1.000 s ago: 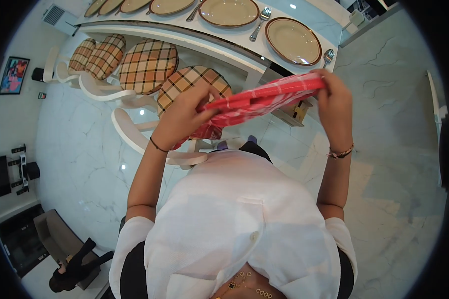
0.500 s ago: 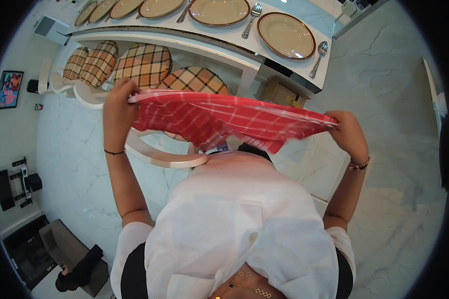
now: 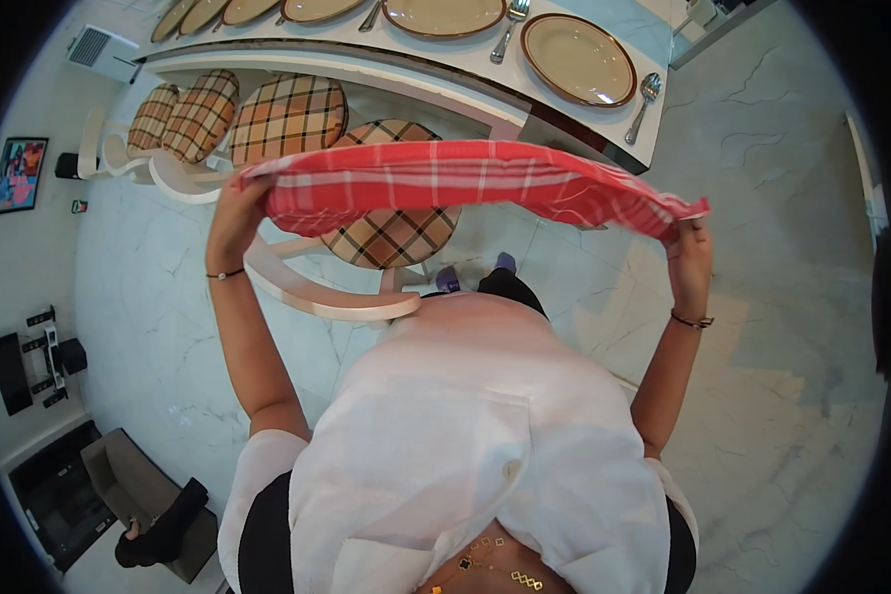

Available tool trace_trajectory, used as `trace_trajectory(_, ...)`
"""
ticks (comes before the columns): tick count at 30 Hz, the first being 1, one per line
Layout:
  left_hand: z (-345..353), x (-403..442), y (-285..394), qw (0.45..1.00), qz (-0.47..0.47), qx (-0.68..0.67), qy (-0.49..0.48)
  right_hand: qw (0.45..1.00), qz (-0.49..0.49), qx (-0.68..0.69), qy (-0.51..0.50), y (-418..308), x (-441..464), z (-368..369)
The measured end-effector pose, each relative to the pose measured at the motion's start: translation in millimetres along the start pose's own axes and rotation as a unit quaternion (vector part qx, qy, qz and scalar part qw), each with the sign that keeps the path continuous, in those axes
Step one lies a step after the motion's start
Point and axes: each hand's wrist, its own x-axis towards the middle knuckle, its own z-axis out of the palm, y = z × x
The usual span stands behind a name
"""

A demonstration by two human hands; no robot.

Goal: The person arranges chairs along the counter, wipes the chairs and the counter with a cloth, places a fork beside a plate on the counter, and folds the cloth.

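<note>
A red cloth napkin with white check lines [image 3: 436, 178] is stretched out in the air in front of my body. My left hand [image 3: 240, 213] is closed on its left end. On the other side, my right hand [image 3: 691, 247] pinches the right corner, a bit lower than the left. The cloth's middle bows upward and its lower edge is blurred by motion. Behind it, a round chair seat with a plaid cushion [image 3: 391, 238] is partly covered from view.
A long white table [image 3: 604, 127] ahead bears several beige plates with brown rims [image 3: 579, 59], with a fork and spoon [image 3: 643, 107] near the right end. Several plaid-cushioned chairs [image 3: 289, 119] line its near side. At lower left, a person in dark clothes [image 3: 163, 525] sits on a grey sofa [image 3: 119, 475].
The cloth has swung up and outward, so its hanging part now lies flatter and the chair seat and my feet show beneath. My right hand has turned, fingers upward; both hands keep hold.
</note>
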Motion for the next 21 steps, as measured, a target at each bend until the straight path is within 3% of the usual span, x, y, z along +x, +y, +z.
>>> trace_trajectory(2, 8, 3, -9, 0.996, -0.055, -0.014, 0.069, 1.000, -0.003, 0.011, 0.008, 2, 2, 11)
trace_trajectory(4, 13, 1, -11, 0.994, -0.072, -0.011, 0.079, 0.996, -0.018, 0.025, 0.085, -13, -1, 29)
trace_trajectory(8, 21, 1, -13, 0.984, -0.073, -0.124, 0.107, 0.998, 0.005, 0.010, 0.065, -8, 2, 25)
trace_trajectory(19, 34, -10, -30, 0.974, -0.172, -0.147, -0.004, 0.990, -0.003, -0.011, 0.143, -2, 5, 43)
trace_trajectory(21, 48, -5, -41, 0.968, -0.160, -0.195, 0.000, 0.976, -0.074, -0.024, 0.204, -3, 5, 64)
